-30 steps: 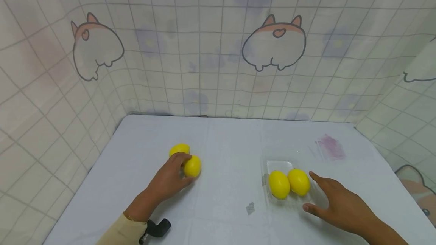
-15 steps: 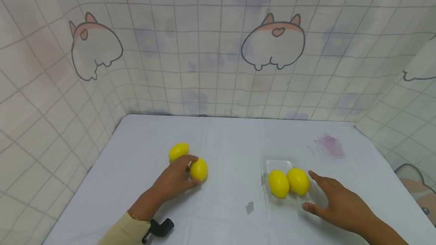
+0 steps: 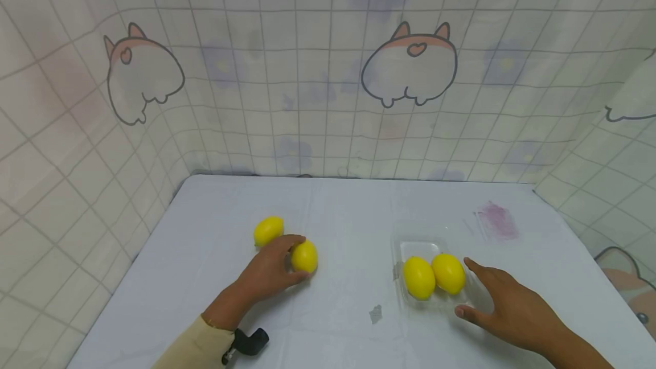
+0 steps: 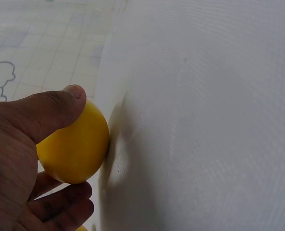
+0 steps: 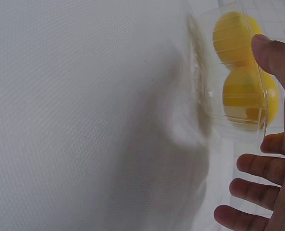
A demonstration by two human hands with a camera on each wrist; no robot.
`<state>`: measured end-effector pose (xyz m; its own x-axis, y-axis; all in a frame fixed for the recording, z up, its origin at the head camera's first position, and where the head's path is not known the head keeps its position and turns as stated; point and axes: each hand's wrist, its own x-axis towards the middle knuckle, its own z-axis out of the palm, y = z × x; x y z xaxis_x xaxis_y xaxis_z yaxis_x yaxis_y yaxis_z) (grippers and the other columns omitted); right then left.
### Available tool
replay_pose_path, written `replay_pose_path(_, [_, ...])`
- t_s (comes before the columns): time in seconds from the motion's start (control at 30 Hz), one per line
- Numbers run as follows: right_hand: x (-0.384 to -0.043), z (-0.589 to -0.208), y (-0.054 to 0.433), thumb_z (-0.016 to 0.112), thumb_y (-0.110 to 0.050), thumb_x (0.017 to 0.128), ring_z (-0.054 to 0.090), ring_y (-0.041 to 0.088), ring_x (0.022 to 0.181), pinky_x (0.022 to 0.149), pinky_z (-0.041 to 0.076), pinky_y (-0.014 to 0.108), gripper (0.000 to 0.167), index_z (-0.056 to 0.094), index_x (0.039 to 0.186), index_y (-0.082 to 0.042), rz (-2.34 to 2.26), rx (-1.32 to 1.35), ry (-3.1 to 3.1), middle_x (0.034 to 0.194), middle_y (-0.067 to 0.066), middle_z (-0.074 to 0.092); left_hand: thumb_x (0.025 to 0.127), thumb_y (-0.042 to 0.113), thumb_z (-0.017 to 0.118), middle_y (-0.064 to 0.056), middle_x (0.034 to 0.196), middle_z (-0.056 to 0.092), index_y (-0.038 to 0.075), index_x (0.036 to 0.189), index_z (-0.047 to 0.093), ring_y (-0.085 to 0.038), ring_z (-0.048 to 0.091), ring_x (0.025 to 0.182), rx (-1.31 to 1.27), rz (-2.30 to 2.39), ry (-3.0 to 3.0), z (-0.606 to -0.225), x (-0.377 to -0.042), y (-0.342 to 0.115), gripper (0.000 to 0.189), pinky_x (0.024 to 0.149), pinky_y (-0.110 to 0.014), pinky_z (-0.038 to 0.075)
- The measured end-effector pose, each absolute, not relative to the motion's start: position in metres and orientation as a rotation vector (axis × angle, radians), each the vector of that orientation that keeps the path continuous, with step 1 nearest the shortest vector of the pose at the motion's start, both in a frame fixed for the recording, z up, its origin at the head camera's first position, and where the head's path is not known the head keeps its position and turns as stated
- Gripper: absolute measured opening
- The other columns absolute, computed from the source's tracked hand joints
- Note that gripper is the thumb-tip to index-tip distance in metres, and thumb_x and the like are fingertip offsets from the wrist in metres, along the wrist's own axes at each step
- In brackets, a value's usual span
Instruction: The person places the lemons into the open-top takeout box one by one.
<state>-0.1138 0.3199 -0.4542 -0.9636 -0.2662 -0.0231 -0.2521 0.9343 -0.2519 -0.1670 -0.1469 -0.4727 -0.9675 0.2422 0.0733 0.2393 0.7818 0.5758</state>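
My left hand (image 3: 271, 269) holds a yellow lemon (image 3: 304, 257) between thumb and fingers, low over the white table. In the left wrist view the thumb lies along the near side of that lemon (image 4: 77, 147) and the fingers curl below it. Just behind the hand a second lemon (image 3: 269, 231) rests on the table. Two more lemons (image 3: 419, 278) sit side by side in a clear plastic container (image 3: 401, 249). Beside its right side my right hand (image 3: 517, 309) is spread with nothing in it; the right wrist view shows thumb and fingers apart near the container wall (image 5: 212, 91).
A grey patch (image 3: 376, 314) marks the table in front of the container. Farther back on the right is a pink stain (image 3: 497, 221). A grid-patterned curtain (image 3: 328, 73) stands behind the table (image 3: 348, 204) and at both sides.
My left hand has moved right and slightly toward me with its lemon, away from the lemon behind it. The right hand and the container have stayed in place.
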Motion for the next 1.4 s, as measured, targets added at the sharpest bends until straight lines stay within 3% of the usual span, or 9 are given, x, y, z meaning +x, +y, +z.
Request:
replay_pose_path(0.5, [-0.114, -0.454, 0.32, 0.06, -0.082, 0.082, 0.056, 0.045, 0.124, 0.084, 0.052, 0.067, 0.102, 0.043, 0.155, -0.012, -0.399, -0.413, 3.044, 0.143, 0.022, 0.055, 0.08, 0.029, 0.09, -0.003, 0.144, 0.057, 0.012, 0.143, 0.056, -0.023, 0.053, 0.133, 0.495, 1.009, 2.898, -0.472, -0.174, -0.126, 0.074, 0.112, -0.045, 0.043])
replay_pose_path(0.93, [-0.114, -0.456, 0.319, 0.058, -0.084, 0.08, 0.056, 0.045, 0.124, 0.084, 0.052, 0.066, 0.104, 0.043, 0.154, -0.012, -0.392, -0.389, 3.036, 0.142, 0.022, 0.055, 0.083, 0.036, 0.087, 0.002, 0.149, 0.052, 0.017, 0.147, 0.052, -0.019, 0.047, 0.138, 0.557, 1.015, 2.849, -0.462, -0.181, -0.1, 0.075, 0.116, -0.043, 0.038])
replay_pose_path(1.4, [-0.116, -0.454, 0.317, 0.06, -0.084, 0.079, 0.056, 0.047, 0.123, 0.083, 0.052, 0.067, 0.106, 0.044, 0.153, -0.011, -0.372, -0.37, 3.03, 0.142, 0.023, 0.055, 0.085, 0.037, 0.085, 0.002, 0.148, 0.053, 0.016, 0.148, 0.052, -0.018, 0.05, 0.135, 0.669, 1.015, 2.825, -0.449, -0.184, -0.062, 0.074, 0.114, -0.04, 0.04])
